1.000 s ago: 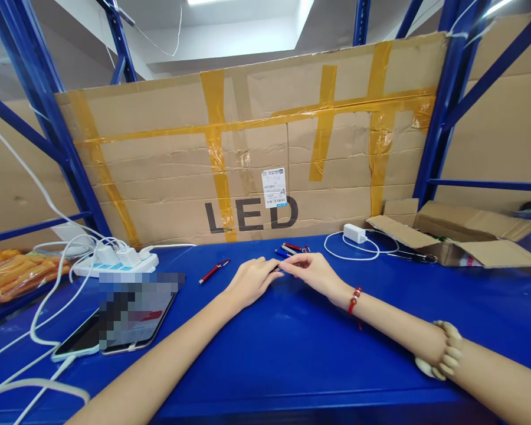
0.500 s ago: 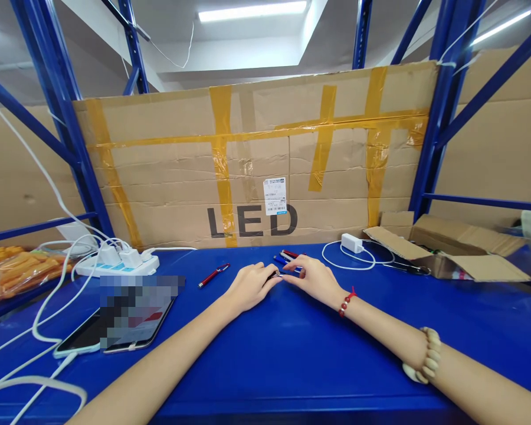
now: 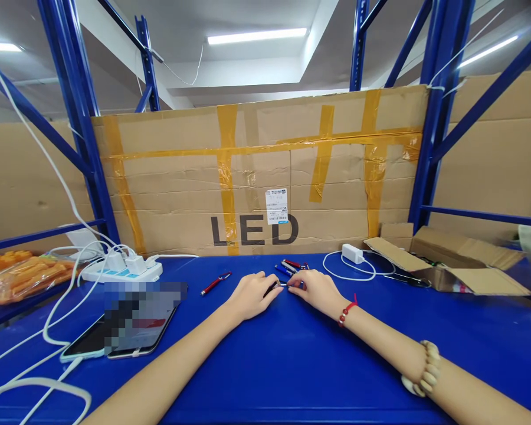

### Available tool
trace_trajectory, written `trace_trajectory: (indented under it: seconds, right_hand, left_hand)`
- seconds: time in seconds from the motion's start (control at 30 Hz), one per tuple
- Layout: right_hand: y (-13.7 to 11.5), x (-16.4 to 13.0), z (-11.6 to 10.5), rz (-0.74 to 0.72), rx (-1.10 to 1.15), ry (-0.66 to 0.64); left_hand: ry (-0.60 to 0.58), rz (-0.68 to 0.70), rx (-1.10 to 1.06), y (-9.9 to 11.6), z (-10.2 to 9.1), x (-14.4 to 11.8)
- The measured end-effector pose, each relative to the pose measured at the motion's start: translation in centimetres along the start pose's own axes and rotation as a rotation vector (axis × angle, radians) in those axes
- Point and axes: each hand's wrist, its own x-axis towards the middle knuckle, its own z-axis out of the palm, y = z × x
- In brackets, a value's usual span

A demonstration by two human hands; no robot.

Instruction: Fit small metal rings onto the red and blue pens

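My left hand [image 3: 253, 295] rests low over the blue tabletop, fingers curled around a dark, slim pen [image 3: 282, 285] that is mostly hidden. A thin silvery part of it shows in the gap between my hands. At the other end of that part, my right hand [image 3: 321, 290] pinches with thumb and fingers closed. Just behind the right hand lie blue pens [image 3: 285, 270] and a red pen [image 3: 291, 263], partly covered by it. Another red pen [image 3: 216, 283] with a clip end lies to the left of my left hand.
Two phones or tablets [image 3: 141, 336] lie at the left, near a white power strip [image 3: 148, 273] with plugs and cables. A white charger [image 3: 352, 254] with a looped cord and an open cardboard box [image 3: 473, 277] sit at the right. A large cardboard panel [image 3: 181, 200] stands behind.
My right fingers have closed in from a more spread pose, and the thin silvery part now shows between the hands. The whole view has shifted slightly.
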Motion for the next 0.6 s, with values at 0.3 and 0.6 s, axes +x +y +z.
trace_trajectory:
  seconds: [0.3, 0.6]
  right_hand:
    - [-0.82, -0.17, 0.27, -0.026, 0.081, -0.005]
    - [-0.9, -0.27, 0.47, -0.016, 0.143, 0.0]
  left_hand:
    - [0.004, 0.017, -0.003, -0.19, 0.14, -0.03]
    - [0.002, 0.035, 0.022, -0.1, 0.14, 0.0]
